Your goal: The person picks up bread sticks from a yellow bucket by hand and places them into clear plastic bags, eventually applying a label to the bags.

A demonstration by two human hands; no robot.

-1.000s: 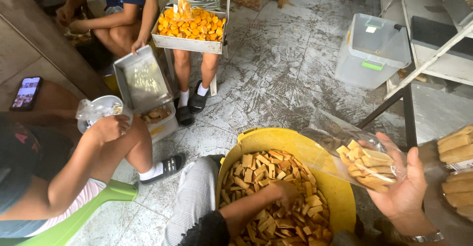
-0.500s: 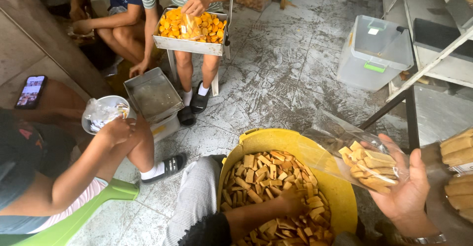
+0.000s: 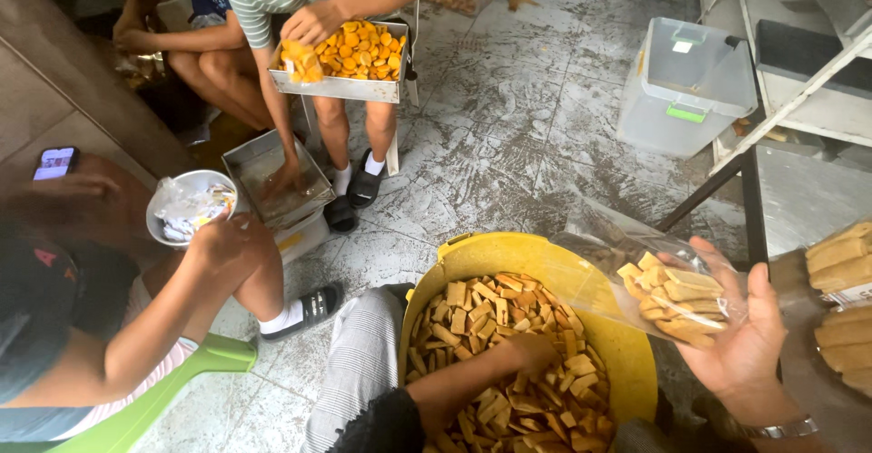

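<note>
My left hand (image 3: 530, 355) is buried among the tan rectangular biscuits (image 3: 472, 312) that fill a yellow tub (image 3: 545, 258) in front of my knees, fingers curled on a few of them. My right hand (image 3: 747, 344), with a metal watch at the wrist, holds a clear plastic bag (image 3: 670, 294) open on its palm, just right of the tub's rim. The bag is partly filled with the same biscuits.
A person on the left holds a small bowl of wrappers (image 3: 189, 206). A seated person opposite has a metal tray of orange biscuits (image 3: 343, 54) on the lap and a hand in an empty tray (image 3: 272, 176) on the floor. A clear lidded bin (image 3: 686, 85) and shelving (image 3: 799, 99) stand right.
The person opposite has lowered a hand into the empty tray on the floor. My left hand has dug slightly further into the biscuits; my right hand still holds the bag.
</note>
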